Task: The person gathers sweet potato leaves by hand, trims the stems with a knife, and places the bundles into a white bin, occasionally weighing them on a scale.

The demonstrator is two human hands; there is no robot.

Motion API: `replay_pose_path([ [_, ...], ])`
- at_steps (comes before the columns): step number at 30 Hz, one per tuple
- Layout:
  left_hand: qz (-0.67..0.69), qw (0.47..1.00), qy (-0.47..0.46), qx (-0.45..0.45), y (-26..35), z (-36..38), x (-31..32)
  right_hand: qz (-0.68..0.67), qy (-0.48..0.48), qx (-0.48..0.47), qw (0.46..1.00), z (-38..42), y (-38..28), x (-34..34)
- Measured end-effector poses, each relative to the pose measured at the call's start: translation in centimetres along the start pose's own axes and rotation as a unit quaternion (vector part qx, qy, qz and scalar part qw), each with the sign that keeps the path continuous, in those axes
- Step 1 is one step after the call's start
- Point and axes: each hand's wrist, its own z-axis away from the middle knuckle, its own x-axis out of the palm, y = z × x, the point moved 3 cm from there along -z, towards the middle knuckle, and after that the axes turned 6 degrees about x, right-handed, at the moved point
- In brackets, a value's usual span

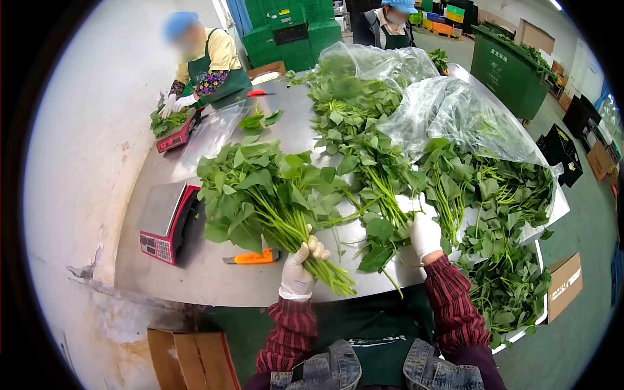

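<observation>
A thick bunch of leafy green stems (260, 188) is held above the metal table, with my gloved left hand (302, 268) wrapped round its lower stalks. The cut ends stick out to the right below the fist. At the edge of the leafy pile (370, 143), my gloved right hand (426, 234) is closed beside some stems; what is between its fingers is too small to make out. An orange-handled knife (255, 257) lies left of my left hand. Clear plastic (448, 117) partly covers the pile.
A red scale (166, 224) stands at the left of the table (214, 283). A co-worker (218, 62) handles greens by a second scale (177, 134). Another person (388, 29) is at the back. A green bin (507, 71) and a greens-filled crate (541, 279) are at the right.
</observation>
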Motion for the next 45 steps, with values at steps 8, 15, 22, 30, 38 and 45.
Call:
replay_pose_path([
  [8, 0.087, 0.995, -0.032, -0.02, -0.2, -0.5, 0.4, 0.032, -0.089, -0.021, 0.995, -2.3, 1.3, 2.4],
  [15, 0.104, 0.994, -0.029, -0.008, -0.1, -0.4, 0.6, 0.08, 0.109, -0.163, 0.977, -3.0, 0.9, 1.6],
  [22, 0.125, 0.992, -0.01, 0.034, 1.4, 0.1, -0.4, -0.469, -0.115, 0.143, 0.864, -5.4, 2.6, -7.6],
  [30, 0.136, 0.991, 0.013, 0.014, -0.3, 0.0, 0.7, -0.049, 0.025, -0.066, 0.996, -3.0, 2.3, -2.5],
  [38, 0.089, 0.995, 0.035, 0.013, 0.8, 0.3, 1.0, 0.057, 0.1, -0.202, 0.973, -3.0, 0.0, 0.9],
  [45, 0.065, 0.995, 0.047, 0.054, 0.5, -0.2, 1.3, -0.547, -0.169, 0.155, 0.805, -3.5, 0.1, -10.4],
])
